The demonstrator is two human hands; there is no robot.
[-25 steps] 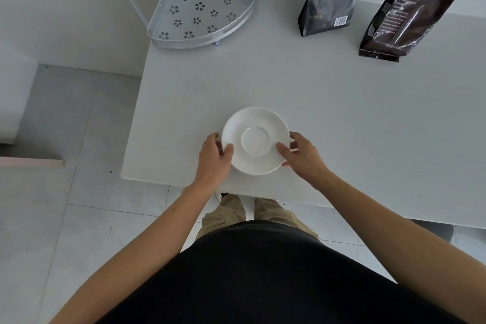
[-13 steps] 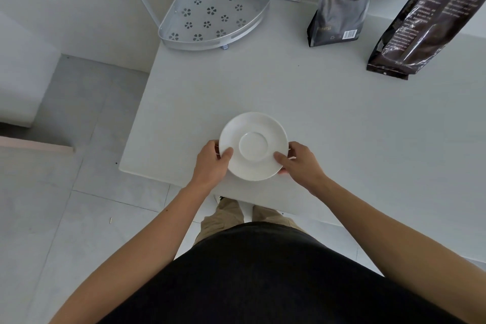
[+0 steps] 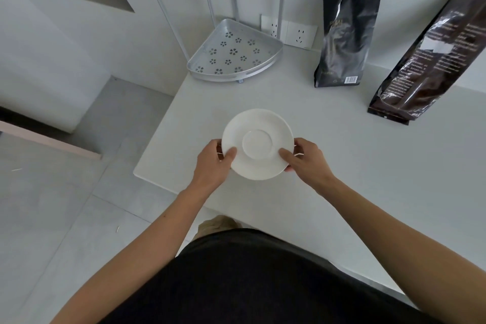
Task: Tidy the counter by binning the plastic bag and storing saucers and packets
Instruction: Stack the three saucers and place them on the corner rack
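Now both hands, left hand (image 3: 213, 163) and right hand (image 3: 306, 163), are gripping the saucer (image 3: 257, 143), lifting it toward the rack (image 3: 234, 54) at twelve o'clock; packets (image 3: 344, 37) are waiting.

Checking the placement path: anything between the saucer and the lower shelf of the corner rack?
Nothing visible. The round white ceramic saucer is held by the left hand and right hand; bare white counter lies between it and the empty perforated silver metal shelf. Both dark foil packets stand off to the right.
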